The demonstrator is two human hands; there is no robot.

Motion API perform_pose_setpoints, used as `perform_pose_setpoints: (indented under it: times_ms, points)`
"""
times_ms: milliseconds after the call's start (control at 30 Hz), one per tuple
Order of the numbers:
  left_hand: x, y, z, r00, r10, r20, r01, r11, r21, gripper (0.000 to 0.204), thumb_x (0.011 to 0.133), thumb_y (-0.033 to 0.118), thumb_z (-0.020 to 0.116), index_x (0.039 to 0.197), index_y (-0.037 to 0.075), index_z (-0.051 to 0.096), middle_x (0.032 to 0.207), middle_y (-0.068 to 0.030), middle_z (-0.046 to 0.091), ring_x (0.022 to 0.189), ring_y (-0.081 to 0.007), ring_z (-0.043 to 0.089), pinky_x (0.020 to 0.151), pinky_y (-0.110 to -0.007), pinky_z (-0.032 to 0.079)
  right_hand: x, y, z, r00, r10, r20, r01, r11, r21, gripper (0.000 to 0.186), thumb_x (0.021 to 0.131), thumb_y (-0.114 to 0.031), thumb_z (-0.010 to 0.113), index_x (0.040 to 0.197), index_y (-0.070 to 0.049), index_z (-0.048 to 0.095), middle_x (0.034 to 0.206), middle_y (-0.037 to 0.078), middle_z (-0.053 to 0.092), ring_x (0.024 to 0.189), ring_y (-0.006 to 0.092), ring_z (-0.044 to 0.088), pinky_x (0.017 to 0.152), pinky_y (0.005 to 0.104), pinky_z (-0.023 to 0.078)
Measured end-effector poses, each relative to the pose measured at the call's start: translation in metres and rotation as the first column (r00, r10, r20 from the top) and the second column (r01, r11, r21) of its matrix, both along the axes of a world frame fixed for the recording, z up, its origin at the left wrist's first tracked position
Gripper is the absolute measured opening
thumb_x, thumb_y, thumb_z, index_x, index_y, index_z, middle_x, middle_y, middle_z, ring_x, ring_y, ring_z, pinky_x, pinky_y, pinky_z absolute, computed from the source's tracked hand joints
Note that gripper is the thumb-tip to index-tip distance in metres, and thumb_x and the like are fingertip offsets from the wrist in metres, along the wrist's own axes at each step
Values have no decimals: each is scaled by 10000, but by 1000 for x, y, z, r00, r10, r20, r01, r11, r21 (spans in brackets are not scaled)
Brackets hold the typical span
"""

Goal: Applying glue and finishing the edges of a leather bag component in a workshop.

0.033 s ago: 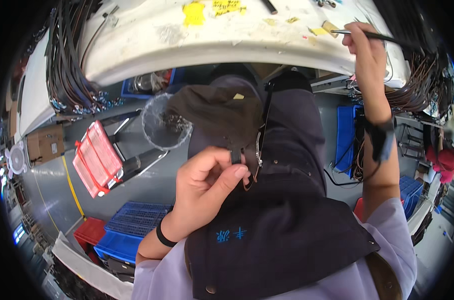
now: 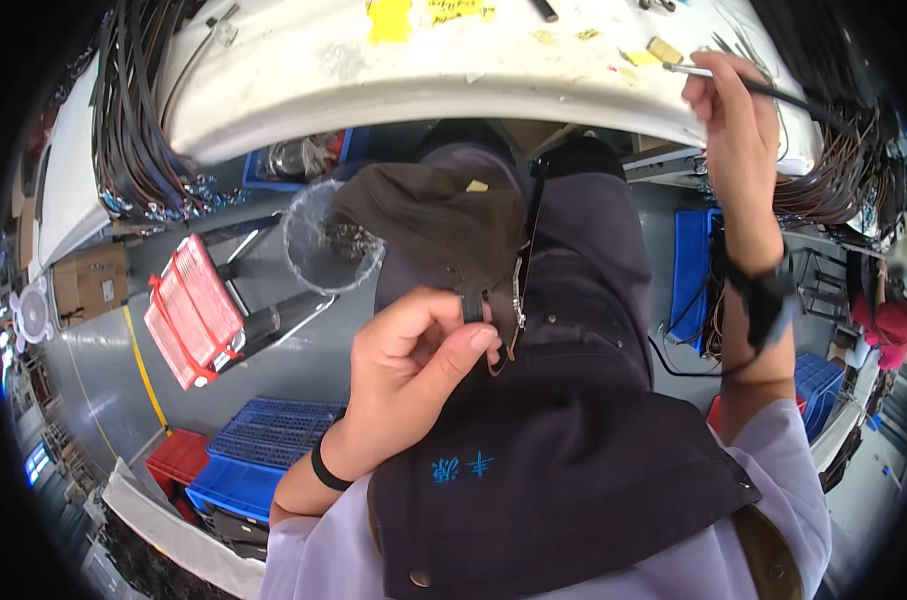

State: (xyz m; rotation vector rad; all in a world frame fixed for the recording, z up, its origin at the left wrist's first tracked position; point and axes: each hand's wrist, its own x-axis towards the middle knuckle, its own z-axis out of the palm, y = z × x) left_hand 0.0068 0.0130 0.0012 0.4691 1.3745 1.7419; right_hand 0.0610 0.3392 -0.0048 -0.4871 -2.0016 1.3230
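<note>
My left hand (image 2: 423, 360) pinches a short dark strap (image 2: 473, 307) between thumb and fingers over my lap. The strap joins a dark brown cloth piece (image 2: 433, 225), draped loosely there with a small pale yellow scrap on it and a metal zipper (image 2: 518, 300) along its right side. My right hand (image 2: 733, 120) is raised at the worktable (image 2: 453, 90), fingers closed round a thin brush (image 2: 783, 91) with a black handle and pale metal front, beside a small beige block (image 2: 664, 50). Yellow paper pieces (image 2: 388, 20) lie on the tabletop.
Bundles of dark straps hang at both table ends (image 2: 133, 120). A clear round bin (image 2: 313, 240) and a pink padded stool (image 2: 193, 310) stand left of my lap. Blue crates (image 2: 263, 450), a red crate (image 2: 173, 460), cardboard boxes, and a person in red (image 2: 878, 325) at far right are also visible.
My right hand and brush have shifted slightly down and right, away from the beige block. My left hand has moved very slightly upward, still pinching the strap.
</note>
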Motion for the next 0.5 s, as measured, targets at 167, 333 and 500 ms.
perform_pose_setpoints:
  times_ms: [167, 333, 500]
  points:
    - [7, 4, -10, 994, 52, -96, -55, 998, -37, 91, 863, 12, 615, 928, -48, 593, 830, -71, 568, 719, -99, 580, 640, -228, 488, 39, -120, 16, 898, 425, -112, -438, 846, -304, 172, 889, -138, 558, 975, -11, 479, 844, 82, 550, 645, 94, 520, 560, 196, 424]
    - [17, 4, -10, 888, 100, -450, -102, 995, 21, 107, 798, -5, 687, 849, -50, 605, 801, -59, 543, 630, -92, 579, 522, -206, 471, 50, -144, 7, 817, 575, -48, -561, 811, 167, 227, 797, -94, 655, 962, -21, 517, 730, 85, 563, 597, 188, 499, 537, 314, 382]
    - [20, 4, -10, 813, 83, -576, -108, 994, -9, 136, 755, -15, 722, 815, -36, 603, 743, -54, 545, 593, -96, 573, 507, -217, 461, 49, -157, 8, 844, 519, -135, -460, 831, 312, 228, 770, -87, 687, 938, -18, 550, 717, 94, 580, 552, 199, 494, 504, 321, 362]
